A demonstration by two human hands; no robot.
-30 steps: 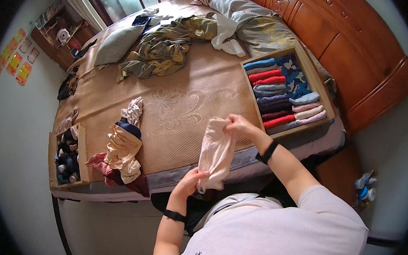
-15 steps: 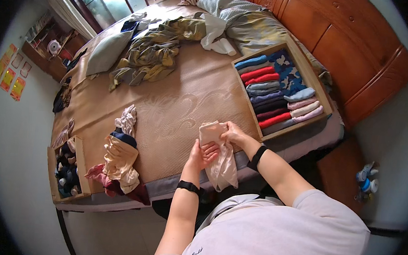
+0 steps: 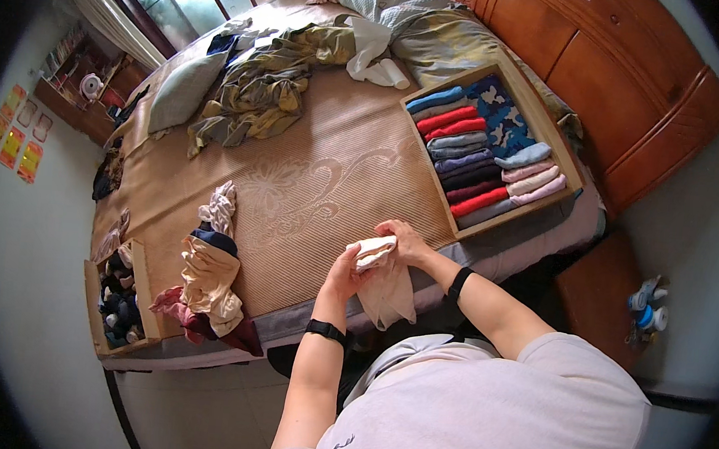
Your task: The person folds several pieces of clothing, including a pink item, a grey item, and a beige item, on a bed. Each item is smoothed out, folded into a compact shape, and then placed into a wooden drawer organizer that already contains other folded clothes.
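A pale pink cloth garment is held above the near edge of the bed; its exact kind does not show. Its top end is folded over into a small roll, and the lower part hangs loose. My left hand grips the folded end from the left, thumb on top. On the other side my right hand is closed round the same fold. Just beyond, to the right, lies a wooden drawer with rows of rolled clothes in red, blue, grey and pink.
Left on the bed sits a heap of loose clothes, beside a smaller wooden box of dark rolled items. A crumpled blanket and a pillow lie farther back. The wooden headboard stands along the right.
The garment's flat upper end has been turned over into a thicker fold. My left hand, palm open before, has closed on it, and the hanging part is shorter.
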